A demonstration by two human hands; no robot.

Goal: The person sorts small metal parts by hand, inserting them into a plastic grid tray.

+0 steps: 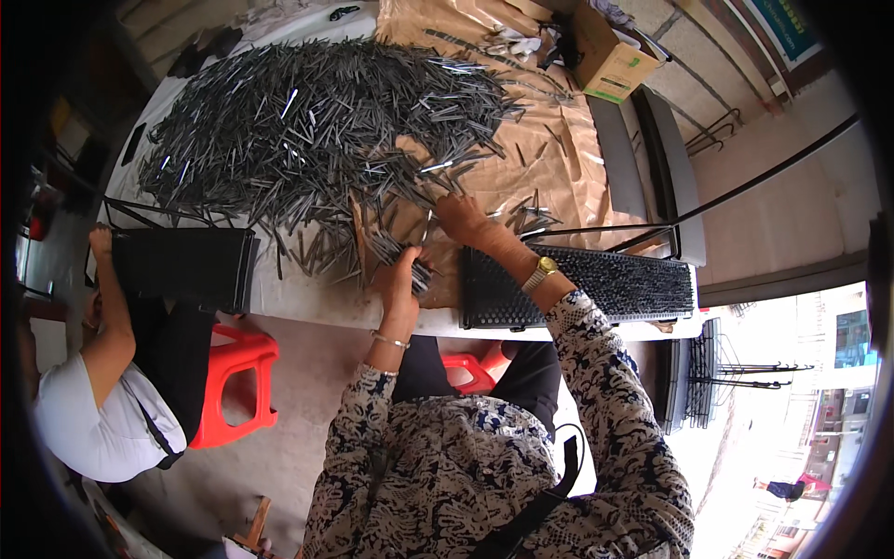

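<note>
My left hand (399, 287) is closed around a bundle of thin dark metal strips (421, 277), whose ends stick out past the thumb. Just up and to the right, my right hand (461, 221) has its fingers pressed together at the near edge of the heap; what they pinch is too small to make out. A large heap of loose dark strips (317, 121) covers much of the table beyond both hands. Under my right forearm lies a long black rack (596, 284) with dense rows of small dark points across its top.
Brown paper (559, 158) covers part of the table. A cardboard box (610, 61) stands at the far right. To the left, a person in a white shirt (107, 419) sits beside another black rack (182, 268) and a red stool (237, 382). A dark rod (782, 172) slants across the right side.
</note>
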